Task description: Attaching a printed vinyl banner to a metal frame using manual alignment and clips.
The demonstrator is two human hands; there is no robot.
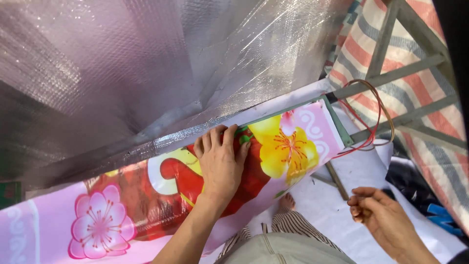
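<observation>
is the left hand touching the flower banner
Touching: the head view shows the left hand pressed flat on the flower banner, fingers at its upper edge.

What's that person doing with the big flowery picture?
A person is pressing their left hand flat on a glossy printed banner with pink and yellow flowers, right by its top edge, where it meets a shiny silver sheet. Their right hand is off to the side, fingers curled, touching nothing that can be seen. Red and brown wires loop near the banner's end, beside a striped tarp on a metal frame.
</observation>
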